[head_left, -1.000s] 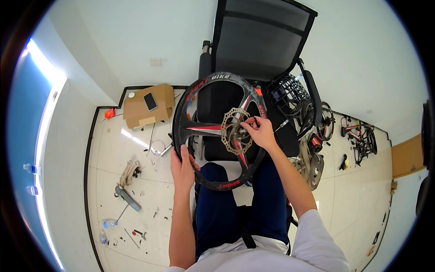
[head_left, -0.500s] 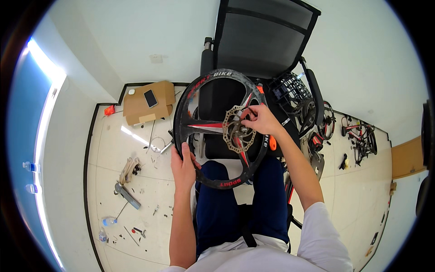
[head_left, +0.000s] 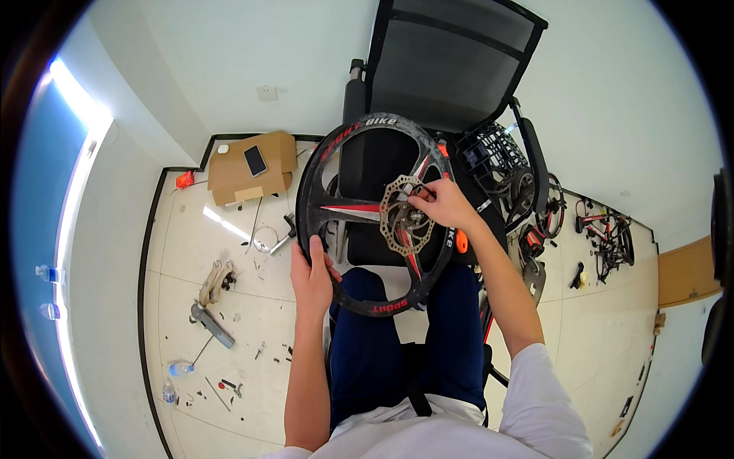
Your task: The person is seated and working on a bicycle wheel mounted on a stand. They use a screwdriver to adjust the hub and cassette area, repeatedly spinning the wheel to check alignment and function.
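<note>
A black bicycle wheel (head_left: 308,200) with red-and-white spokes leans upright between my knees and the seat of a black office chair (head_left: 451,69). My left hand (head_left: 312,277) grips its rim at the lower left, thumb on the near face and fingers partly hidden behind. At the hub sits a silver disc brake rotor (head_left: 393,227) with a wavy, perforated edge. My right hand (head_left: 445,206) is closed in a pinch at the rotor's upper right, on a thin dark hex key (head_left: 425,187). Fingers hide most of the key, and I cannot tell whether its tip is in a bolt.
An orange-handled tool (head_left: 461,242) lies on the seat right of the wheel. A black crate (head_left: 493,149) and bike parts stand beyond it. Leftward on the floor are a flattened cardboard box (head_left: 222,180) bearing a phone (head_left: 254,161), a grey tool (head_left: 214,327), bottles and scattered small parts.
My right fingers have shifted slightly at the rotor, and the dark key's angle looks different. The left hand keeps its hold on the rim. The whole view has moved a little.
</note>
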Motion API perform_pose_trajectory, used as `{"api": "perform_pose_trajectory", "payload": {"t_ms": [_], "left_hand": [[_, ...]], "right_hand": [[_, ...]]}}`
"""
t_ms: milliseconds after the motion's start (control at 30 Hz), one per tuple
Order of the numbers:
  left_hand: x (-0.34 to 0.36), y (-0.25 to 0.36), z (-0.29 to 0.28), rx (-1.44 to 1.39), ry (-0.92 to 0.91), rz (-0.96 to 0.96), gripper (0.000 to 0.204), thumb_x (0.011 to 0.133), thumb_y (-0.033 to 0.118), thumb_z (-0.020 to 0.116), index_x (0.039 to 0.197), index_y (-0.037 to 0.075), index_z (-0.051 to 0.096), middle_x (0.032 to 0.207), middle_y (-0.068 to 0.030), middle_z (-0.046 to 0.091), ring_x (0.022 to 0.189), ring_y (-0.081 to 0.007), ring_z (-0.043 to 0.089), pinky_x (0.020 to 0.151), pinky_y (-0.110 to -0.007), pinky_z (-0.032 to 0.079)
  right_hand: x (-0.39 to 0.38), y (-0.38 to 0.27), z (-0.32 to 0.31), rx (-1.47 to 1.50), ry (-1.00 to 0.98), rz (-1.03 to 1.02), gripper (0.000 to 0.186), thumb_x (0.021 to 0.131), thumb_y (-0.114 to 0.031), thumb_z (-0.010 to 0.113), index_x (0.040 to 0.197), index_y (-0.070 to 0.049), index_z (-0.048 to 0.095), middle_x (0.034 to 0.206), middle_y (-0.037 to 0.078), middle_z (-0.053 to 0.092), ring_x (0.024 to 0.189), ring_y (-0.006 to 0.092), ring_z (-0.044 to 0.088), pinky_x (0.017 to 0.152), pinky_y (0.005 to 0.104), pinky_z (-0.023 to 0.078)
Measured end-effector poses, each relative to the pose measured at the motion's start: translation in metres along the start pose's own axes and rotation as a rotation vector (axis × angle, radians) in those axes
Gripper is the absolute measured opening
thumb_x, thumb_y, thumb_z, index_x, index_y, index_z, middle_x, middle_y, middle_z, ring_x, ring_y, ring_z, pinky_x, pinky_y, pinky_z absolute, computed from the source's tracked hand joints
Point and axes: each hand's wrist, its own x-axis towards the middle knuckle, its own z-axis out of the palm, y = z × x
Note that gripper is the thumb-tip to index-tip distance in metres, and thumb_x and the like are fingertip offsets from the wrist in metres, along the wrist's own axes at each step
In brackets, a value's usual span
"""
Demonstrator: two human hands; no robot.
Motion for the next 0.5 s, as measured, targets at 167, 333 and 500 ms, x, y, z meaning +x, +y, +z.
{"api": "perform_pose_trajectory", "payload": {"t_ms": [167,333,500], "left_hand": [[-0.001,0.004,0.000,0.019,0.003,0.008,0.037,0.102,0.040,0.048,0.090,0.005,0.044,0.066,-0.0026,0.049,0.048,-0.0111,0.052,0.045,-0.026,0.044],[-0.001,0.002,0.000,0.009,0.005,0.000,0.037,0.102,0.040,0.048,0.091,0.005,0.044,0.067,-0.0028,0.049,0.048,-0.0112,0.052,0.046,-0.026,0.044],[0.000,0.001,0.001,0.012,0.001,0.002,0.036,0.102,0.039,0.047,0.091,0.005,0.045,0.068,-0.0029,0.049,0.048,-0.0113,0.052,0.046,-0.026,0.044]], "right_hand": [[0.001,0.013,-0.001,0.039,0.031,-0.046,0.022,0.079,-0.022,0.073,0.076,0.000,0.069,0.058,0.005,0.055,0.055,0.0132,0.050,0.055,0.0315,0.041],[0.001,0.011,0.003,0.066,-0.005,0.030,0.020,0.078,-0.020,0.074,0.081,-0.001,0.071,0.058,0.003,0.050,0.055,0.0122,0.046,0.055,0.0299,0.040],[0.000,0.015,0.000,0.096,0.027,-0.036,0.021,0.079,-0.022,0.074,0.083,-0.001,0.071,0.058,0.003,0.049,0.055,0.0124,0.046,0.055,0.0297,0.040]]}}
